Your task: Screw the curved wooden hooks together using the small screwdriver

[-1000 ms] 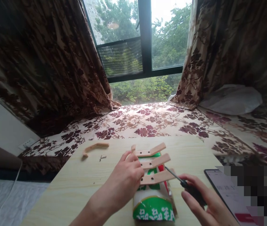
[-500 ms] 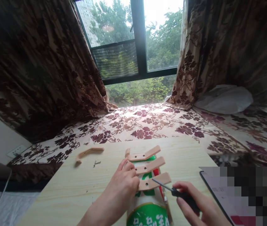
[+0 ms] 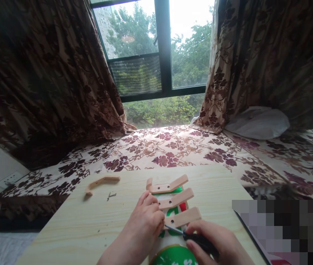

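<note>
A green and white can [image 3: 173, 255] with printed lettering lies on the table, and three bent wooden hooks rest across it in a row: a far hook [image 3: 167, 187], a middle hook [image 3: 177, 200] and a near hook [image 3: 186, 217]. Dark screw holes show in them. My left hand [image 3: 145, 224] is closed over the left end of the near hook, hiding it and part of the middle one. My right hand [image 3: 214, 241] grips a screwdriver [image 3: 199, 241] by its black handle. Its metal shaft points left, the tip beside my left fingers at the near hook.
Another wooden hook [image 3: 103, 180] lies at the left of the wooden tabletop [image 3: 76, 221], with several small screws [image 3: 111, 195] close by. A dark-edged device [image 3: 250, 233] sits at the right edge, partly blurred out. Beyond is a flowered cloth [image 3: 167, 147] below the window.
The screwdriver and my right hand have moved left and slightly down, bringing the tip to my left fingers. My left hand keeps its hold. The view has tilted slightly.
</note>
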`<state>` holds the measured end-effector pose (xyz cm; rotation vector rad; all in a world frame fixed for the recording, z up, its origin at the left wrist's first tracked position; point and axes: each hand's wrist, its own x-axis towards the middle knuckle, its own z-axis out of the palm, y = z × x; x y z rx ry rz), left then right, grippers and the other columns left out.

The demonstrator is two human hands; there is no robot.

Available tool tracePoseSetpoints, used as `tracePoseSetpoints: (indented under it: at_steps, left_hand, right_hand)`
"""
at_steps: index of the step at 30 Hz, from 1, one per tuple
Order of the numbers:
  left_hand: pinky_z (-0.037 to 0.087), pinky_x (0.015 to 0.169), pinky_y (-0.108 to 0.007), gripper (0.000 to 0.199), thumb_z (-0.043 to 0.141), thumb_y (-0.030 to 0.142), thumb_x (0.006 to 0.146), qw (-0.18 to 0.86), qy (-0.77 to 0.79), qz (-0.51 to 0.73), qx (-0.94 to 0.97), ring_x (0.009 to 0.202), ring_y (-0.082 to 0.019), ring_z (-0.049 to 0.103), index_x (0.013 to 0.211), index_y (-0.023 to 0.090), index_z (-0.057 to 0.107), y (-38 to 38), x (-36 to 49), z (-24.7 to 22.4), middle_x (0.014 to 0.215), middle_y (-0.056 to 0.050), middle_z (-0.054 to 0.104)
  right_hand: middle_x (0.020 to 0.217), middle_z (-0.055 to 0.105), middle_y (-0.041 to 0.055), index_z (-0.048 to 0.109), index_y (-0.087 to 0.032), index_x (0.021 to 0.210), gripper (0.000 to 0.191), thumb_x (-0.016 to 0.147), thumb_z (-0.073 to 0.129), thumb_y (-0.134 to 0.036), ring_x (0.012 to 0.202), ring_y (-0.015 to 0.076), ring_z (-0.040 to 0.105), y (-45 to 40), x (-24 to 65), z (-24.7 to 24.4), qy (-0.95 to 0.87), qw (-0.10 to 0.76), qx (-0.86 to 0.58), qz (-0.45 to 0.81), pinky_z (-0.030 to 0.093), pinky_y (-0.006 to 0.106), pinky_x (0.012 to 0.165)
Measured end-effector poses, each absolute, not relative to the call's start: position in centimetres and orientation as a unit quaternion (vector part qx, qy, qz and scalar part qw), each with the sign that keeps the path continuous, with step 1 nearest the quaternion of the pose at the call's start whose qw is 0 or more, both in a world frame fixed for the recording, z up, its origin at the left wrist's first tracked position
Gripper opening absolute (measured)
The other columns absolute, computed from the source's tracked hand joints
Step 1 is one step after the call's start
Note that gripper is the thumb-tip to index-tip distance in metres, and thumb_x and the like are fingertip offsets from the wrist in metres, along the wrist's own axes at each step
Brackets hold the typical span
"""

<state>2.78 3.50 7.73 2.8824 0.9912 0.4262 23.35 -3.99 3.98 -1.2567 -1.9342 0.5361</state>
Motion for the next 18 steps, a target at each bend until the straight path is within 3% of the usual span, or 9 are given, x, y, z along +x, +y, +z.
tracePoseSetpoints:
  at_steps: [8,14,16,18]
  left_hand:
    - [0.041,0.091,-0.043,0.022,0.051,0.010,0.082,0.051,0.325,0.148,0.933,0.081,-0.016,0.049,0.062,0.020,0.054,3.6,2.6,7.5,0.070,0.001,0.056]
    - [0.041,0.093,-0.045,0.023,0.051,0.010,0.082,0.059,0.324,0.148,0.933,0.081,-0.017,0.050,0.062,0.020,0.054,3.6,2.9,7.7,0.069,0.001,0.056]
    - [0.041,0.096,-0.045,0.019,0.051,0.007,0.080,0.064,0.321,0.164,0.931,0.089,-0.018,0.051,0.071,0.021,0.058,3.5,2.6,7.8,0.076,0.000,0.058]
    - [0.040,0.099,-0.045,0.027,0.049,0.003,0.077,0.060,0.328,0.201,0.921,0.107,-0.021,0.049,0.092,0.023,0.060,3.1,1.7,7.7,0.096,-0.002,0.060]
  right_hand:
    - [0.076,0.068,0.0003,0.060,-0.021,0.089,0.010,0.083,0.052,-0.022,0.066,0.0132,0.063,-3.0,22.1,4.6,-0.777,0.367,-0.477,0.183,0.048,0.019,0.059]
    - [0.084,0.071,0.0030,0.062,-0.021,0.092,0.017,0.082,0.050,-0.018,0.071,0.0146,0.065,-2.8,21.9,5.0,-0.778,0.389,-0.457,0.185,0.051,0.023,0.068]
    - [0.084,0.071,0.0040,0.063,-0.020,0.091,0.017,0.081,0.049,-0.016,0.073,0.0152,0.066,-2.7,21.9,5.3,-0.784,0.382,-0.453,0.186,0.051,0.023,0.069]
    - [0.085,0.071,0.0049,0.063,-0.020,0.093,0.019,0.080,0.049,-0.015,0.076,0.0159,0.066,-2.6,22.0,5.7,-0.789,0.379,-0.448,0.183,0.051,0.023,0.070]
